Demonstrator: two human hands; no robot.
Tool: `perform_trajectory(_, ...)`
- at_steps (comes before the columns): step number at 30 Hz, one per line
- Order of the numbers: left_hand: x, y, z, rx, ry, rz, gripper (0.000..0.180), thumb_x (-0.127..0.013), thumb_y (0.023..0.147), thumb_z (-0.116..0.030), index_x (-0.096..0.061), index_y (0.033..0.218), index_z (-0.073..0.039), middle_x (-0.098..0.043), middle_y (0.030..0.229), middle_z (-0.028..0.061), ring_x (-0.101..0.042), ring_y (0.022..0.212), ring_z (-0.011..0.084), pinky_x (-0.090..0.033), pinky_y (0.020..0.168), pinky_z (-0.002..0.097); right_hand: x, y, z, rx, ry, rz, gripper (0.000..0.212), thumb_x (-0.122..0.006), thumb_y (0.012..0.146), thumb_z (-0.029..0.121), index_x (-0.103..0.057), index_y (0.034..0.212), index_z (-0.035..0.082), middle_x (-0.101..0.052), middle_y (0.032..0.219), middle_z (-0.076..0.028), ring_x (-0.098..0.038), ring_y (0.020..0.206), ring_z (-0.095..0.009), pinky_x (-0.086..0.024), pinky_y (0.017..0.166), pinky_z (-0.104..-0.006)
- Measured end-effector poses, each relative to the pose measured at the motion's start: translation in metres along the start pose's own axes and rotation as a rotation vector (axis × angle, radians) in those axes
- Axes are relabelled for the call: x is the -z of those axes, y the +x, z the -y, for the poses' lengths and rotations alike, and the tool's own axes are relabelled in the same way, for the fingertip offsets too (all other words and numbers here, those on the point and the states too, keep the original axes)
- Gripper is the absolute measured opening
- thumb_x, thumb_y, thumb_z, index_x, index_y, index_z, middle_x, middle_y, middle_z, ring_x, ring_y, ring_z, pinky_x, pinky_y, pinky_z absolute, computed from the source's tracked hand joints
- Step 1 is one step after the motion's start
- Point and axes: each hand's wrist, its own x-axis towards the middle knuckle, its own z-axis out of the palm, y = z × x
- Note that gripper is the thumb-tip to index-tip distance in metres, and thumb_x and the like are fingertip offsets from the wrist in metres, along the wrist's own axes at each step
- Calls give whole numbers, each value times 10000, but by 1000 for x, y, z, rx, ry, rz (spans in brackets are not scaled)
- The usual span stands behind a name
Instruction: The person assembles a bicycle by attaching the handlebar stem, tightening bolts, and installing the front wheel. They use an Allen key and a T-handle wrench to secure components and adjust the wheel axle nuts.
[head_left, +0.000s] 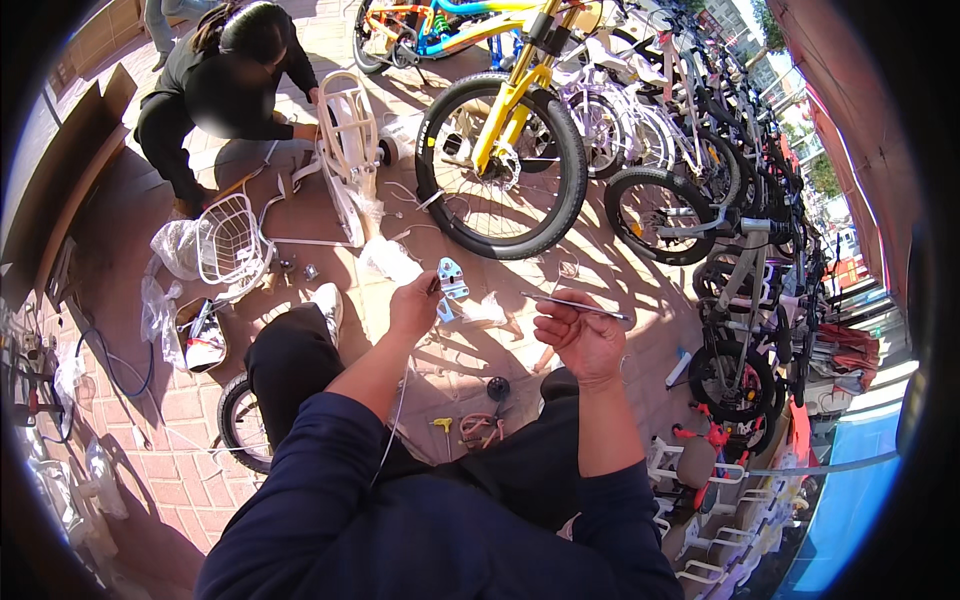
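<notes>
Nearest: navy sleeves [318, 455] and dark trousers [292, 358], the wearer's own, legs apart over brick paving [165, 465]. Between the legs on the ground: a yellow-handled tool [443, 425], a reddish looped item [482, 431] just beside it, and a round black piece [498, 388]. A small spoked wheel [243, 425] lies partly hidden by the left leg.

Left hand [411, 308]: fingers closed on a light-blue part [453, 279] with several holes, held up off the ground, its flat face projecting beyond the fingertips. A thin pale cable [396, 418] runs below this hand toward the lap. Right hand [584, 345]: palm partly visible, fingers curled, pinching a slim rod [577, 304] held roughly level. Rod and light-blue part are apart.

Beyond the hands: clear plastic wrapping [484, 311] on the paving; to the left, a white wire basket [230, 240].

Further: a yellow bicycle [512, 110], front wheel foremost. Left of it, a co-worker in black [173, 130] bends with hands at a white frame [347, 115]. Right side: dense row of parked bicycles [735, 170].
</notes>
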Motion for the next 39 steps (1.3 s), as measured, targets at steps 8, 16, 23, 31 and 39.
perform_trajectory(8,6,-2,-7,20,19,0,259,-730,884,-163,-686,1140,-168,-730,900,124,-710,833,347,-554,721,421,-43,81,-36,-212,154,197,834,-631,942,418,-316,1520,-93,-454,1481,-346,-538,1328,-446,-430,1143,-509)
perform_trajectory(16,7,-4,-14,-47,29,-38,204,-719,895,-152,-686,1096,-151,-726,867,121,-705,790,351,-544,675,436,-14,99,-31,-427,-525,-157,355,-606,944,1,-538,1286,-63,-701,1172,-173,-697,723,-132,-540,546,-202)
perform_trajectory(23,7,-5,-14,-15,1,-6,265,-700,896,-77,-688,1154,-136,-733,884,141,-724,805,337,-560,707,407,2,130,-14,-695,-1005,-118,189,-650,941,106,-640,1067,-34,-704,784,-84,-623,524,-93,-467,438,-215)
perform_trajectory(31,5,-6,-13,-84,-13,-82,172,-725,885,-113,-685,1051,-132,-716,857,125,-704,780,345,-546,660,414,12,179,-8,-729,-1311,-8,120,-701,918,102,-735,932,-12,-702,729,-55,-605,575,-99,-484,535,-243)
perform_trajectory(39,3,-7,-16,-73,-5,-86,161,-724,890,-123,-686,1046,-131,-716,854,121,-701,771,347,-547,654,411,12,181,-11,-687,-1572,39,182,-712,898,178,-745,931,2,-695,719,-35,-630,643,-117,-495,599,-264)
